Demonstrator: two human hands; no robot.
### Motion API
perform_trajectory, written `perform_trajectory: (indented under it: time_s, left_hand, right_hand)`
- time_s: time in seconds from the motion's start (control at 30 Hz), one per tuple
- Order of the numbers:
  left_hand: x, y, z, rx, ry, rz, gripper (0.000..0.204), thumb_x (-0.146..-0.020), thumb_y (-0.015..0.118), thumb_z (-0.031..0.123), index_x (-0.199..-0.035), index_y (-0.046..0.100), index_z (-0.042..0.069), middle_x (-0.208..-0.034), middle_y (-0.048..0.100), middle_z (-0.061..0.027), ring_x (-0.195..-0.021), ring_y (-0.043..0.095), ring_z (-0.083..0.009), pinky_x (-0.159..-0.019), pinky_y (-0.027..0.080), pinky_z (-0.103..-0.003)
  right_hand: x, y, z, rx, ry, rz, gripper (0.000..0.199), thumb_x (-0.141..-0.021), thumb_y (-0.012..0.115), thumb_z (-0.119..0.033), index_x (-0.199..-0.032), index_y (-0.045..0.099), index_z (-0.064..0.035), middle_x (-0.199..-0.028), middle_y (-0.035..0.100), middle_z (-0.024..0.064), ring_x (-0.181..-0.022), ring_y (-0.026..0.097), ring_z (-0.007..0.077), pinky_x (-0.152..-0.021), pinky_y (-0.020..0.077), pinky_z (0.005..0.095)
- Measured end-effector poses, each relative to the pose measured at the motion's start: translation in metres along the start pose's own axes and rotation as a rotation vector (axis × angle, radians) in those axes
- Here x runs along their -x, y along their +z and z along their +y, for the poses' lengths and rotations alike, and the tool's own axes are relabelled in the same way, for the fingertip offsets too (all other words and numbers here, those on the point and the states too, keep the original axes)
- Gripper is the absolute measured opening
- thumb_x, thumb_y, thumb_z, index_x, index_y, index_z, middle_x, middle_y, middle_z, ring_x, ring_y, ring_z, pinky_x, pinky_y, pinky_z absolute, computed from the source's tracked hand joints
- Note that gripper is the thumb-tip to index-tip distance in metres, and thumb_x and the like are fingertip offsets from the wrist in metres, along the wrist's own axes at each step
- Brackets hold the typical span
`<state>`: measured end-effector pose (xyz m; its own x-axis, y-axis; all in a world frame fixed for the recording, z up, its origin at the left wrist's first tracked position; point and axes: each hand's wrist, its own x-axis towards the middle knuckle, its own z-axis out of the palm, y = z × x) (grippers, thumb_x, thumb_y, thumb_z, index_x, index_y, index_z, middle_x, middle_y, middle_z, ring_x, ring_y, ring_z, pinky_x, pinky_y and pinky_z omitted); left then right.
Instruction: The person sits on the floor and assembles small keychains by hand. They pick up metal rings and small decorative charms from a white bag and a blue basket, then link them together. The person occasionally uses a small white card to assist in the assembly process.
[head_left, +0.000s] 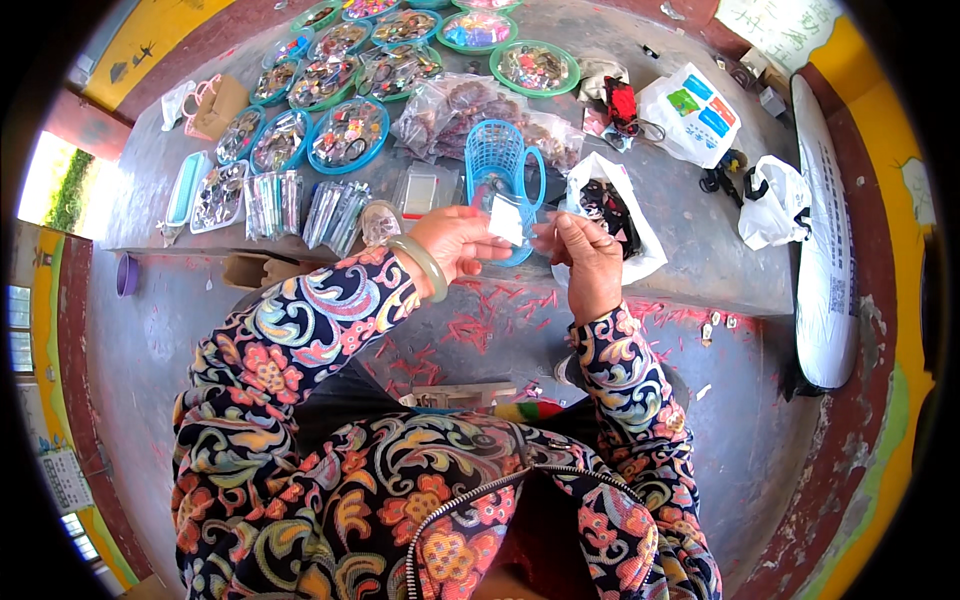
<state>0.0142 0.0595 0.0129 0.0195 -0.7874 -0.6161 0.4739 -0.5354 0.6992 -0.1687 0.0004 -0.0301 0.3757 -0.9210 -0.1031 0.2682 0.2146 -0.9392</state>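
Both hands meet over the front edge of the grey table. My left hand (452,243), a pale bangle on its wrist, closes its thumb and fingers at the edge of a small white card (506,220). My right hand (592,262) is closed in a pinch just right of the card; what lies in its fingertips is too small to make out, perhaps clear plastic. Behind the card stands a blue openwork plastic basket (494,142) with a loop handle. An open white bag (652,252) of dark small items sits beside my right hand. A small clear container (380,222) is by my left wrist.
Blue and green round baskets (348,134) of small goods fill the table's far left. Clear bags of reddish items (465,105) lie mid-table. Packs of pens (275,205) line the front left. White plastic bags (690,115) stand right. Red scraps (470,330) litter the floor.
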Motion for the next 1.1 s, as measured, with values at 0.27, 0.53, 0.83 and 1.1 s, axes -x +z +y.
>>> perform_trajectory:
  time_s: [0.27,0.53,0.83,1.1]
  left_hand:
    - [-0.014,-0.010,0.001,-0.899,0.322,0.117,0.015,-0.070,0.063,0.014,-0.073,0.057,0.001,-0.072,0.062,-0.0120,-0.066,0.062,-0.0214,-0.049,0.045,-0.030]
    - [-0.007,0.002,-0.021,-1.375,0.663,-0.027,0.012,-0.064,0.062,0.010,-0.071,0.057,0.000,-0.069,0.059,-0.0166,-0.069,0.057,-0.0340,-0.061,0.044,-0.041]
    - [-0.016,-0.007,-0.018,-0.734,0.223,-0.034,0.014,-0.069,0.068,0.008,-0.071,0.056,0.001,-0.063,0.058,-0.0048,-0.061,0.056,-0.0099,-0.052,0.047,-0.028]
    - [0.001,0.014,-0.009,-1.138,0.384,-0.094,0.009,-0.075,0.060,0.006,-0.073,0.056,-0.002,-0.066,0.060,-0.0082,-0.057,0.059,-0.0140,-0.051,0.048,-0.026]
  right_hand:
    - [0.004,0.001,-0.022,1.075,-1.055,-0.099,0.031,-0.069,0.061,-0.008,-0.100,0.059,-0.0076,-0.075,0.059,0.0072,-0.067,0.059,0.0217,-0.056,0.0466,0.0300]
    - [0.026,0.009,-0.012,1.475,-0.731,-0.504,0.014,-0.069,0.054,-0.012,-0.082,0.053,-0.0059,-0.059,0.055,0.0074,-0.053,0.057,0.0231,-0.045,0.0429,0.0350]
    - [0.038,0.022,-0.032,1.231,-1.104,-0.236,0.019,-0.070,0.055,-0.010,-0.088,0.051,-0.0054,-0.074,0.056,0.0065,-0.059,0.057,0.0206,-0.049,0.0445,0.0317]
    - [0.037,0.023,-0.014,1.331,-0.826,-0.359,0.020,-0.072,0.052,-0.010,-0.090,0.046,-0.0030,-0.075,0.054,0.0071,-0.061,0.057,0.0210,-0.052,0.0455,0.0325]
